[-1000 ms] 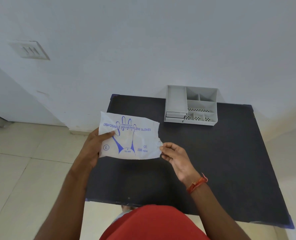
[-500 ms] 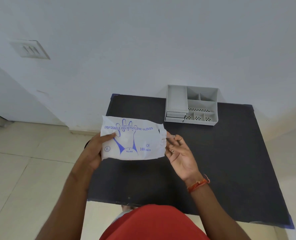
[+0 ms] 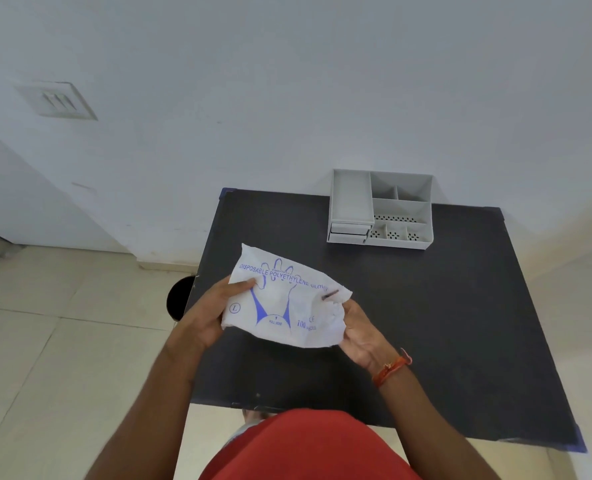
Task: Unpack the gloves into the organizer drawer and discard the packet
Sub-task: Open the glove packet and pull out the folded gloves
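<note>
A white packet of disposable polyethylene gloves (image 3: 284, 299) with blue print is held above the black table (image 3: 443, 323). My left hand (image 3: 211, 313) grips its left edge, thumb on the front. My right hand (image 3: 360, 330) holds the crumpled right end, its fingers behind the packet. The grey organizer (image 3: 381, 209) with two small drawers at its front left stands at the table's far edge against the wall; both drawers look shut.
A dark round bin (image 3: 180, 297) stands on the tiled floor at the table's left edge, partly hidden by my left arm. A white wall rises right behind the table.
My right hand moved from pinching the packet's right edge to cupping behind its right end, which is now crumpled. The packet tilted and shifted slightly right.
</note>
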